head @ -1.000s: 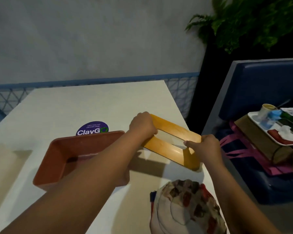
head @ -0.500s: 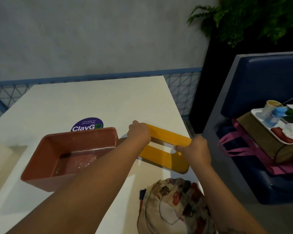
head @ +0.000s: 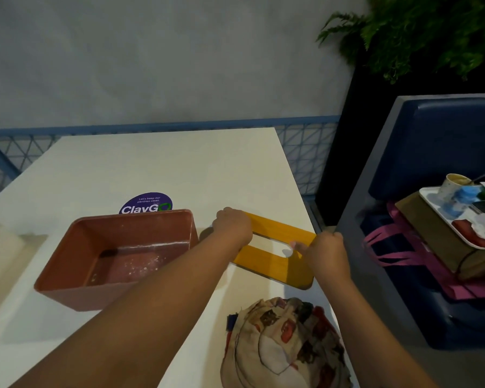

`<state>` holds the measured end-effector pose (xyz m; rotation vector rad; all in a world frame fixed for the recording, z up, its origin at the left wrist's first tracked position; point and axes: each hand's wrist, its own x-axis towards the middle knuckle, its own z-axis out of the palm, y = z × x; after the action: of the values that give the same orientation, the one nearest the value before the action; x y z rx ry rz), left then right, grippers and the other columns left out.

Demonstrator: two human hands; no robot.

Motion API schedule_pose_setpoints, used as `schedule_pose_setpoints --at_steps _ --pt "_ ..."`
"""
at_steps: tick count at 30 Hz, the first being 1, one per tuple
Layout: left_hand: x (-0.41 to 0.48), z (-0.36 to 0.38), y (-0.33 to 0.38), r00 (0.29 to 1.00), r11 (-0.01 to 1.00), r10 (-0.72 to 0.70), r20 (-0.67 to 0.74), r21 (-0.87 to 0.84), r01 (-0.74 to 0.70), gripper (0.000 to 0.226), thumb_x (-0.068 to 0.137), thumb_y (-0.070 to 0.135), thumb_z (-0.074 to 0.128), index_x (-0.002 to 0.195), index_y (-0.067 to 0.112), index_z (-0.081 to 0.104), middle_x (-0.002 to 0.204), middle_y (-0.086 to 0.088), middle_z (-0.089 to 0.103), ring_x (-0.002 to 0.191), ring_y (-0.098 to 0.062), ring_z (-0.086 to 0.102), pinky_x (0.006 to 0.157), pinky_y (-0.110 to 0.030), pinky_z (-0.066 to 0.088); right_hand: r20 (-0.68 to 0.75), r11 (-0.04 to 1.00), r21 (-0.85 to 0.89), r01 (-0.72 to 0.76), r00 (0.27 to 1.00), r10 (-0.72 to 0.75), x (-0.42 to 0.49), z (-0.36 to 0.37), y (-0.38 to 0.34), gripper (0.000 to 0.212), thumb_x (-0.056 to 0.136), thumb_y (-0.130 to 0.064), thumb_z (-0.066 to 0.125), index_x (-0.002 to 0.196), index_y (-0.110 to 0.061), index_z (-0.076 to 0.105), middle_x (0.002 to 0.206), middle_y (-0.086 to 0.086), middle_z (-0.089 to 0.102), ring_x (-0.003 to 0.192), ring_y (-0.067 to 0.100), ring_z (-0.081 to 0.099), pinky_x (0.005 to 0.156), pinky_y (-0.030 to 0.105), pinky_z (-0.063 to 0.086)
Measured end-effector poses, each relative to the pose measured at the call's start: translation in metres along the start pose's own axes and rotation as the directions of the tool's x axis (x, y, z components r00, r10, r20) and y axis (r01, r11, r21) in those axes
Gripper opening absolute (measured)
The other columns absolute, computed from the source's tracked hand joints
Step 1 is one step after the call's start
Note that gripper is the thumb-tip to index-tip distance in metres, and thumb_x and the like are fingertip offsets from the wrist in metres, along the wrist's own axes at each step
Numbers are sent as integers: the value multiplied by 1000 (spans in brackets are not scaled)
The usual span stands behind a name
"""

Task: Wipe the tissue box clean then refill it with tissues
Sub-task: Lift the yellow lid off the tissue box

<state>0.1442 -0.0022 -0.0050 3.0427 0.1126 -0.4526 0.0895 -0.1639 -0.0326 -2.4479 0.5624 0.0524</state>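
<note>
Lid: the yellow slotted lid point(head: 266, 266) lies between both hands, low on the table point(head: 165, 163); whether it rests fully flat I cannot tell
Left grip: the left hand point(head: 233, 226) curls over the lid's left end, grasping it
Right grip: the right hand point(head: 324, 252) clasps the lid's right end, a fingertip in the slot
Box: the open red-brown tissue box point(head: 67, 264) stands just left of the left hand
Cloth: a patterned cloth point(head: 283, 345) lies nearer the person than the right hand
</note>
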Motion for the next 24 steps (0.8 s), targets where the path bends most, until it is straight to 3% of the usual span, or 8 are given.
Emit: schedule_pose_setpoints --at_steps 5,9,11,14,20,24 --pt "-8 -12 -1 994 994 99 -43 -34 -101 47 88 28 57 130 10 44 129 -12 44 119 -29 43 88 -34 41 -161 993 28 114 981 -108 -13 -2 -1 37 93 -27 55 127 -13 51 129 13 42 93 31 57 66 31 39" --pt "-22 -35 -8 974 974 175 -143 -123 -193 45 91 25 55 132 10 46 131 -12 45 120 -29 44 92 -35 42 -249 965 94 246 944 -217 -20 -2 -25 11 91 -13 56 94 -15 66 111 10 49 70 22 49 52 25 33" --pt "-32 -44 -13 953 953 201 -226 -180 -244 43 91 19 55 132 11 47 131 -11 48 119 -29 48 93 -35 44 -277 946 119 301 925 -260 -24 -3 -39 10 90 -14 58 88 -16 68 106 7 51 68 17 47 50 23 32" --pt "-48 -59 -25 908 912 200 -368 -268 -310 42 92 16 55 134 15 49 134 -9 51 118 -26 52 94 -33 44 -314 905 168 390 892 -326 -30 -5 -60 10 91 -15 57 89 -16 67 103 5 52 68 14 46 58 27 38" --pt "-78 -83 -82 862 869 53 -505 -402 -289 35 94 22 53 129 19 54 131 -2 55 113 -19 56 91 -28 44 -264 807 262 529 844 -467 -52 4 -115 17 96 -7 42 91 -12 57 100 5 52 78 17 46 68 29 37" --pt "-94 -88 -129 845 863 -42 -533 -445 -238 34 94 23 53 127 20 56 129 0 57 111 -17 57 92 -29 45 -222 766 243 596 802 -554 -76 14 -148 33 99 -31 37 78 -11 54 80 5 56 68 16 47 54 25 31"
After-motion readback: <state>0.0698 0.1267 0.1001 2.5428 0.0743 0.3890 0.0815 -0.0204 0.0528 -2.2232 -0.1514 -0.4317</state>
